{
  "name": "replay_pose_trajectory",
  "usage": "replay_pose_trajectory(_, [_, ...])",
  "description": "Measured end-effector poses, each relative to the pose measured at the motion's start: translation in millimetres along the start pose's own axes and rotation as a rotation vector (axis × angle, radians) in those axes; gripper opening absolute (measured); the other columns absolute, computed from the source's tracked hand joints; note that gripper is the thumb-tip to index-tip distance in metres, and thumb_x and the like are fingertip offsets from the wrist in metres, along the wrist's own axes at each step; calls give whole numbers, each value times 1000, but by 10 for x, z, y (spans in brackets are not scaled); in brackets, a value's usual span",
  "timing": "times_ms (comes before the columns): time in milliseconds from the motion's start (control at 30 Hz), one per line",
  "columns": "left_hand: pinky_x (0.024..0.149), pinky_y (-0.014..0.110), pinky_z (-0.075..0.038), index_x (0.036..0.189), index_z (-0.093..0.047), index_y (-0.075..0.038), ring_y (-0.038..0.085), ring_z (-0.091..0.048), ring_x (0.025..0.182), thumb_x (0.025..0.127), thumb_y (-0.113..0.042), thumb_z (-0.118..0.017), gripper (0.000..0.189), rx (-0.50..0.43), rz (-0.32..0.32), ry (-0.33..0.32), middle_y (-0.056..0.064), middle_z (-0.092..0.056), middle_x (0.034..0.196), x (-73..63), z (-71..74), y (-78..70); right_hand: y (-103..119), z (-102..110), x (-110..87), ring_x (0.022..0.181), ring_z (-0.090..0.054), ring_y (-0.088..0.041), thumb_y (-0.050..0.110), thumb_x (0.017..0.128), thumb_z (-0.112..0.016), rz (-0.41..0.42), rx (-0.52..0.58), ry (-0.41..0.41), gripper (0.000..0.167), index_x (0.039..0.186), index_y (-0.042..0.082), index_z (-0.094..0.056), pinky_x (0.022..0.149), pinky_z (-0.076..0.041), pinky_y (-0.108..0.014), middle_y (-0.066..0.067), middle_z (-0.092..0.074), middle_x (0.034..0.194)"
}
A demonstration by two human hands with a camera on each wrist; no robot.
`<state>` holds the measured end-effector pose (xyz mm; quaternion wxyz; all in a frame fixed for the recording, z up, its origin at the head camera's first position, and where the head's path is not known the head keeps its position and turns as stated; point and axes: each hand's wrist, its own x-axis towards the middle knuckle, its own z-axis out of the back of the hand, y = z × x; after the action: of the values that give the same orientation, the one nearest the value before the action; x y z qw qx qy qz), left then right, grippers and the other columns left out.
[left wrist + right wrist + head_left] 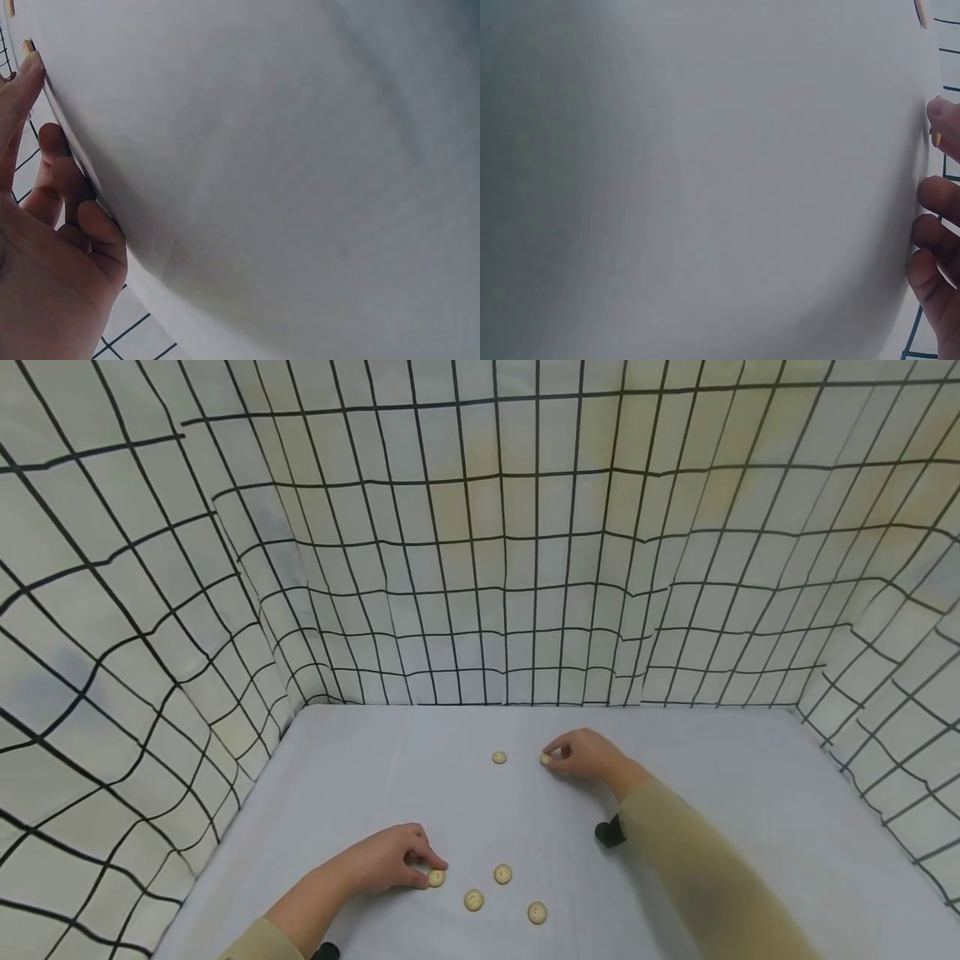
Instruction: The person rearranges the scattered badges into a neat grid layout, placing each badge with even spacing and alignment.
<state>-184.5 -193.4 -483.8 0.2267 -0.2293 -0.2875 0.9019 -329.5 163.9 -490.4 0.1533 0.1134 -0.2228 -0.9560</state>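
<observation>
My left hand (393,860) pinches a round, pale yellow disc (437,878) by its edge between thumb and index finger, low over the white table. The disc has a ring and a small mark on its face. Further back, my right hand (588,755) pinches a like disc (545,759) at its fingertips. Just left of that one lies another disc (499,757). Three more lie right of my left hand: a front disc (474,900), one behind it (502,873) and a right-hand disc (537,912). In the right wrist view, the held disc (936,139) shows only as a thin edge.
A white cloth-like surface covers the table (375,760). White walls with a black grid (480,560) rise at the back and both sides. A dark wrist device (610,832) sits under the right sleeve (697,860).
</observation>
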Motion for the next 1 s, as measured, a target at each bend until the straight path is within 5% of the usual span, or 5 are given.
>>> replay_pose_trajectory(1000, [74,28,-41,104,-80,-28,10,-49,84,81,-18,-82,25,-29,17,10,-12,-56,92,-12,11,6,-78,-147,89,93,-52,-19,42,92,-69,-53,74,-26,32,121,29,-72,83,-44,-39,1,-63,107])
